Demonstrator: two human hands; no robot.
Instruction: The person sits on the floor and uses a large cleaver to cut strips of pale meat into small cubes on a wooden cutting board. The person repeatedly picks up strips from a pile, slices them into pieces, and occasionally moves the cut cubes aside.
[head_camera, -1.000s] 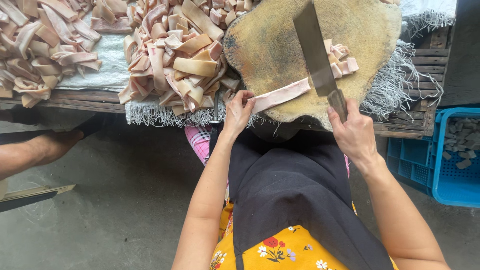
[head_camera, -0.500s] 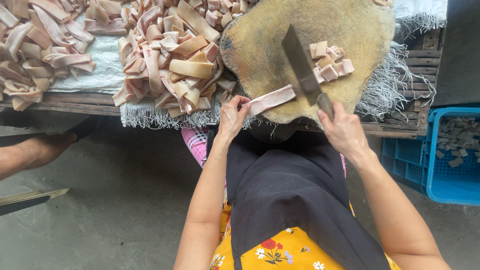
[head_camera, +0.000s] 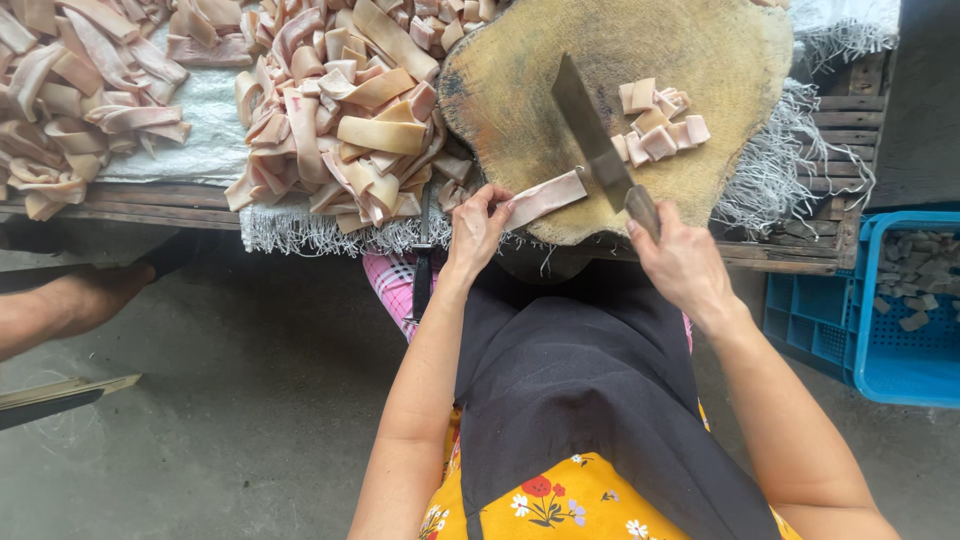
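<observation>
A slatted wooden bench (head_camera: 800, 255) over a grey concrete floor (head_camera: 250, 400) carries one round chopping block (head_camera: 700, 60). On it, the left hand (head_camera: 475, 230) pinches one pale strip (head_camera: 545, 198); the right hand (head_camera: 685, 265) grips one cleaver (head_camera: 595, 140), beside about eight cut pieces (head_camera: 660, 125). One blue crate (head_camera: 890, 370) stands right.

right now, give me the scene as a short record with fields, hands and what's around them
left hand: fingers pin a pale pink strip at the near edge of the chopping block
right hand: grips the cleaver, blade across the strip
cut pieces: small heap on the block beyond the blade
uncut strips: piled left of the block
blue crate: lower right, on the floor
other person: a foot at far left
</observation>
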